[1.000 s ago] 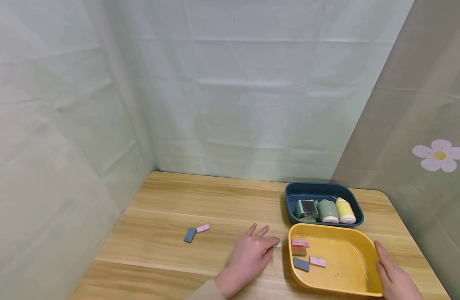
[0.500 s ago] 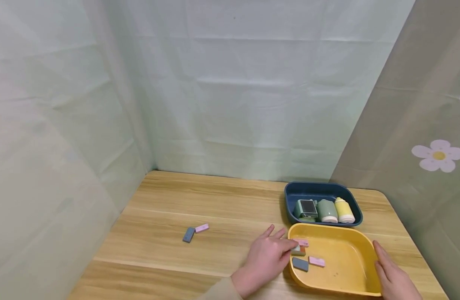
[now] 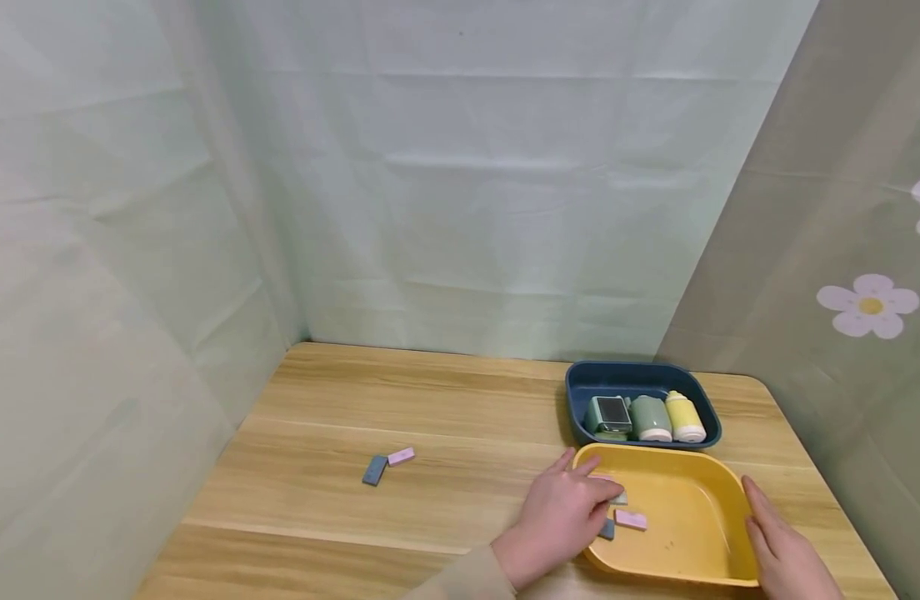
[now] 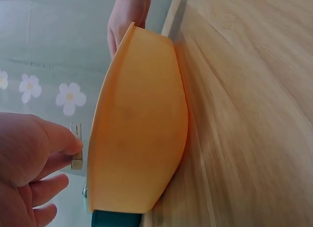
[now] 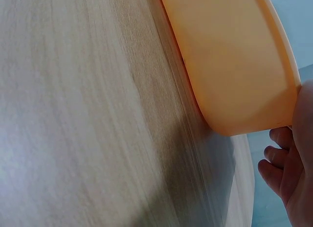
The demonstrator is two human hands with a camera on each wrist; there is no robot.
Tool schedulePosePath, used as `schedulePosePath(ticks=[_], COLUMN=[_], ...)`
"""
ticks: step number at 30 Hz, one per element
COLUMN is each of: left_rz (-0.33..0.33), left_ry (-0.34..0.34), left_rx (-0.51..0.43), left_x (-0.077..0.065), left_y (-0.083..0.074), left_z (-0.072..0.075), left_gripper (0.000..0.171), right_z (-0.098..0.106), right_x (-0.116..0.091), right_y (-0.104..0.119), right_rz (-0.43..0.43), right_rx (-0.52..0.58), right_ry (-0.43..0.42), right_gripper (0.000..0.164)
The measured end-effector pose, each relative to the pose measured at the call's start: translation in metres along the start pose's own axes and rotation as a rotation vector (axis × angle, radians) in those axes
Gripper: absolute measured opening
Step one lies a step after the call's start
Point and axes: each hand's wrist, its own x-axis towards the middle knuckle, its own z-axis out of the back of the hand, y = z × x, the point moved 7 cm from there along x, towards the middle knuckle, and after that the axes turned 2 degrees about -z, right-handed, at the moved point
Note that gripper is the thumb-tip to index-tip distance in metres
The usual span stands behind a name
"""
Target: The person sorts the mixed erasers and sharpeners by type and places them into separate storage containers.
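In the head view my left hand (image 3: 561, 512) reaches over the left rim of a yellow bin (image 3: 677, 575). It pinches a small pale rectangular block (image 4: 77, 161) between thumb and fingertip, held above the rim in the left wrist view. Inside the bin lie a pink block (image 3: 631, 520) and a grey-blue block (image 3: 607, 529), partly behind the hand; other blocks there are mostly hidden. My right hand (image 3: 790, 550) holds the bin's right rim, its fingers along the outside wall. On the table to the left lie another grey-blue block (image 3: 375, 470) and a pink block (image 3: 402, 457).
Right behind the yellow bin stands a dark blue bin (image 3: 576, 400). Within it are a small green device with a dark screen (image 3: 612, 414), a grey-green container (image 3: 650, 417) and a yellow bottle (image 3: 685, 417). Fabric walls (image 3: 475, 217) surround the wooden table (image 3: 460, 400).
My left hand has picked the pale block off the table and carried it rightward into the space over the yellow bin. The right hand stays at the bin's right side.
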Motion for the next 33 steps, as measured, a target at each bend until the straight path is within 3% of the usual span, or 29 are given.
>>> schedulePosePath(ticks=[9,17,25,33], left_rz=[0.012,0.008,0.038,0.094], left_ry=[0.047,0.164,0.263,0.322], left_rx=[0.071,0.178,0.232,0.270], left_x=[0.015,0.029,0.038,0.046], left_y=[-0.010,-0.022,-0.028,-0.028], left_z=[-0.008,-0.030,-0.044,-0.057], left_gripper=[0.026,0.020,0.019,0.014], right_z=[0.002,0.001,-0.002,0.000], right_x=[0.000,0.000,0.000,0.000], right_y=[0.003,0.003,0.000,0.001], right_rz=[0.012,-0.005,-0.038,0.007], right_rx=[-0.014,-0.013,0.015,-0.010], right_ry=[-0.014,-0.002,0.020,-0.010], right_gripper=[0.072,0.071,0.072,0.071])
